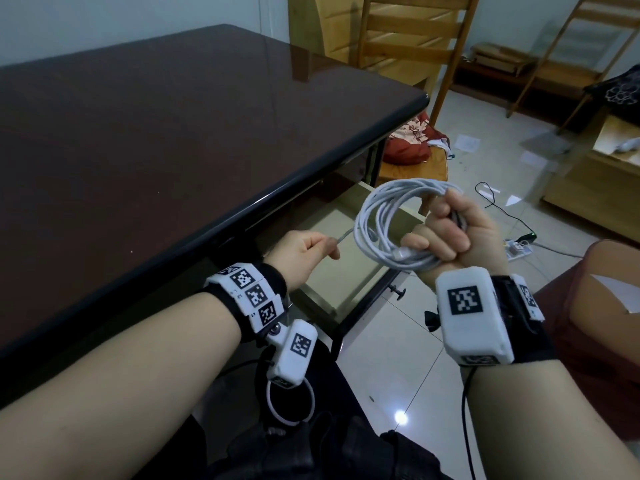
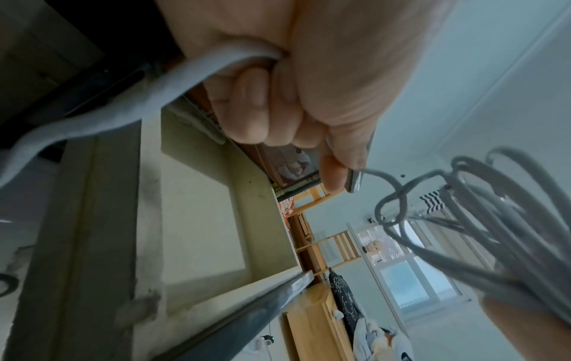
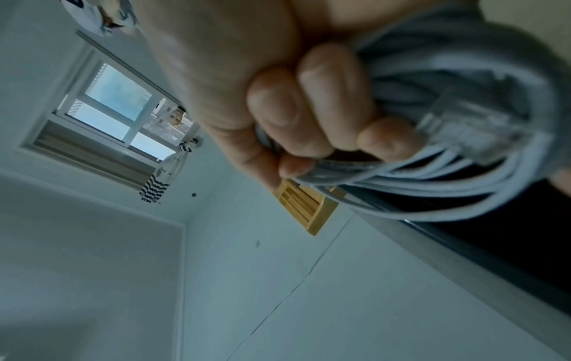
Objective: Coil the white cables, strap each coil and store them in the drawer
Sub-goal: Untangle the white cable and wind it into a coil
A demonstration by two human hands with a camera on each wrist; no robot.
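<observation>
Right hand [image 1: 446, 230] fisted around white cable coil [image 1: 381, 216], left hand [image 1: 304, 251] pinching its loose end; no legible writing.

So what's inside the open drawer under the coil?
The drawer shows only bare pale bottom where visible. The white coil, left hand and right hand hide its middle, the table its back.

Home room — wooden chairs [image 1: 408, 46], cushion [image 1: 408, 143].

coil [image 1: 381, 216]: its right part is hidden inside the right hand [image 1: 450, 233]
cable end [image 2: 355, 182]: blurred, plug type cannot be told
drawer [image 1: 332, 292]: back part hidden under the bench [image 1: 173, 150]
</observation>
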